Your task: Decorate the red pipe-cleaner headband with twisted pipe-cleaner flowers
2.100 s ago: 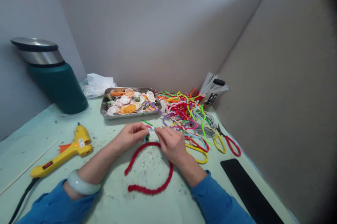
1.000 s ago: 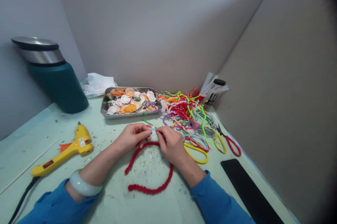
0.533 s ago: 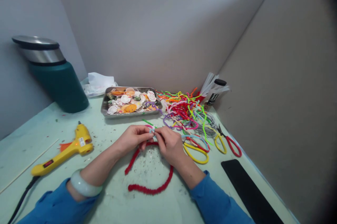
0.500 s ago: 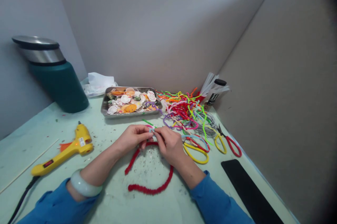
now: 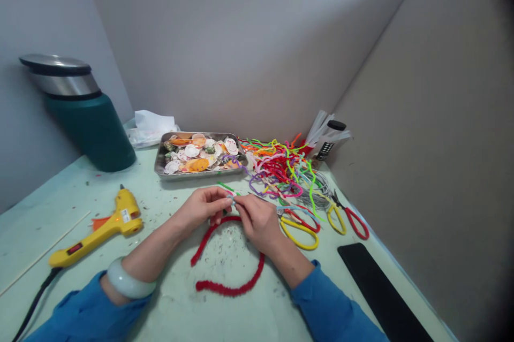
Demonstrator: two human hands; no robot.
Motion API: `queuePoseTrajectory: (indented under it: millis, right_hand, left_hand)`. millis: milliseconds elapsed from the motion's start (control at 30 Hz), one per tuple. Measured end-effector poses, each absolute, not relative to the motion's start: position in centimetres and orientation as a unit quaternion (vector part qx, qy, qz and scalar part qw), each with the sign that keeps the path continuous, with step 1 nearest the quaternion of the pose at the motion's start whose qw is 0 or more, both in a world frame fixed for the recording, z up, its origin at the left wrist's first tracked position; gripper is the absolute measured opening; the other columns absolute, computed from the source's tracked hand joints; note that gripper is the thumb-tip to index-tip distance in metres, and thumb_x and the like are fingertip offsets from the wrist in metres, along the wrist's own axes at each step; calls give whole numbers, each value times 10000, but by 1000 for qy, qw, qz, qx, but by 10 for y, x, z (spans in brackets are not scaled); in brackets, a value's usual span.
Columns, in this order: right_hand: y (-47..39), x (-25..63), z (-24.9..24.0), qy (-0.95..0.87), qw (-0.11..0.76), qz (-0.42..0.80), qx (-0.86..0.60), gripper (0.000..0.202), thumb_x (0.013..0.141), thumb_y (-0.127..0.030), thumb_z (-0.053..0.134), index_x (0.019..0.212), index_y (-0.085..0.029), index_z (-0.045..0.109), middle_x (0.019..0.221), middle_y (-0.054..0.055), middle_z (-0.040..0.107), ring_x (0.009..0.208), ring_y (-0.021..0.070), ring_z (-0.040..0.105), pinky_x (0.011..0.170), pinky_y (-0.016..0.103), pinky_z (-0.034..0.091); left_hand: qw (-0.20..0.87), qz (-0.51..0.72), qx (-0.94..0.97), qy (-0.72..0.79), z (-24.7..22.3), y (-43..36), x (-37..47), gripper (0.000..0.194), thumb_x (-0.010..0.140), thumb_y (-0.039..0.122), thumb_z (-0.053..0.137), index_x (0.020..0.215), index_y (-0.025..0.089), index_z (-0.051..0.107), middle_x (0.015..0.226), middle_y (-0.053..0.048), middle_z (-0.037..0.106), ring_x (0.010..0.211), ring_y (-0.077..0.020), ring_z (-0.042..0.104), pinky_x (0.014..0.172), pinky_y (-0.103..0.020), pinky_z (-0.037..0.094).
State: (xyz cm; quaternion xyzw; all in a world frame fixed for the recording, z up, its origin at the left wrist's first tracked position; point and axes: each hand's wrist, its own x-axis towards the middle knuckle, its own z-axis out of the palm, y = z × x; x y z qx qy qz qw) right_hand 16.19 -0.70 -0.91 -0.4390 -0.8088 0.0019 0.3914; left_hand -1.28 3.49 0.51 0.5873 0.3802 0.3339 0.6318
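Note:
Both of my hands meet over the table, fingertips almost touching. Between them shows a small bit of light blue pipe cleaner. My left hand pinches it from one side, and my right hand pinches it from the other. Most of the piece is hidden by the fingers. Beneath the hands lies a thick red fuzzy strip, bent into an open loop; the right hand covers part of it. Scissors with yellow and red handles lie beside the right hand, their blades partly hidden.
A yellow glue gun with a cord and a thin stick lie at left. Behind stand a green bottle, a metal tray of shells and tangled pipe cleaners. More scissors and a black strip lie right.
The fingers have shifted slightly on the light blue piece, and less of it shows between them. The red strip and the tools have stayed in place.

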Motion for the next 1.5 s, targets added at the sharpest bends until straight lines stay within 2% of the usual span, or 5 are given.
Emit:
queuePoseTrajectory:
  millis: [100, 367, 700, 1067, 1500]
  right_hand:
    - [-8, 162, -9, -812, 397, 7, -427, 191, 914, -175, 435, 1008, -159, 600, 836, 76, 671, 746, 158, 618, 671, 268, 469]
    - [-8, 162, -9, -811, 407, 18, -420, 178, 905, -169, 452, 1009, -165, 596, 860, 78, 685, 761, 166, 629, 686, 282, 477]
    - [-10, 163, -7, -814, 397, 27, -423, 168, 890, -180, 474, 1004, -162, 596, 844, 74, 675, 753, 169, 628, 689, 282, 472]
    - [-9, 162, -8, -777, 446, 63, -440, 139, 882, -175, 475, 948, -160, 596, 851, 72, 675, 768, 165, 628, 699, 275, 467]
    - [-9, 160, -7, -762, 458, 79, -452, 130, 885, -228, 490, 874, -166, 604, 796, 58, 665, 712, 154, 609, 655, 265, 452]
  left_hand:
    - [626, 355, 590, 365, 5, 35, -12, 271, 709, 339, 693, 884, 153, 602, 555, 48, 579, 431, -77, 483, 442, -205, 389]
    - [603, 387, 592, 369, 5, 35, -11, 180, 696, 279, 701, 783, 147, 615, 514, 52, 586, 419, -72, 501, 475, -199, 404]
    - [594, 380, 594, 387, 3, 35, -13, 188, 720, 320, 686, 735, 146, 616, 439, 31, 582, 409, -92, 510, 492, -210, 396]
    - [637, 372, 575, 354, 5, 36, -15, 298, 731, 297, 689, 985, 143, 661, 597, 16, 627, 484, -83, 522, 536, -215, 394]
    - [629, 366, 575, 373, 3, 36, -13, 204, 740, 328, 675, 819, 146, 629, 519, 23, 593, 455, -97, 515, 498, -219, 370]
